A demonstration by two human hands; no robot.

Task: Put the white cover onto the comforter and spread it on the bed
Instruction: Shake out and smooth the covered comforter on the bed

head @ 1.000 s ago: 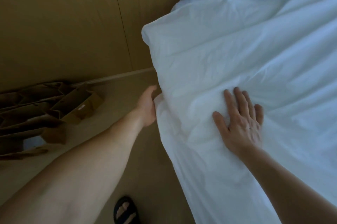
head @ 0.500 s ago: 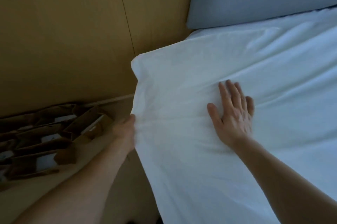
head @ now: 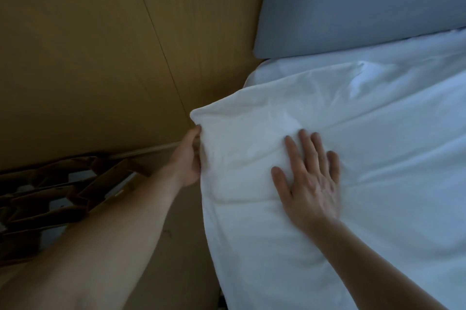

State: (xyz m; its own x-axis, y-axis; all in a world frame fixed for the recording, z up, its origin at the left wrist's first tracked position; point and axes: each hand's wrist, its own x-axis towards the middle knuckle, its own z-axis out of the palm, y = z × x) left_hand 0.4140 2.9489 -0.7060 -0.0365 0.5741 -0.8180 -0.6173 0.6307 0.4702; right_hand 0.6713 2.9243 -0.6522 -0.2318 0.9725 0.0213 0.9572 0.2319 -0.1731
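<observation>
At bedside | left hand (head: 185, 158) moved to comforter (head: 378, 183) corner | right hand (head: 310, 183) flat

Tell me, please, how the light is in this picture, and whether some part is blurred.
Head view, light: dim, bluish on the white cover, yellowish on the wooden wall. Head view, blur: the right hand, flat on the cover, is slightly smeared; the left hand gripping its edge less so. Head view, shadow: the cardboard pieces are very dark; no glare.
</observation>
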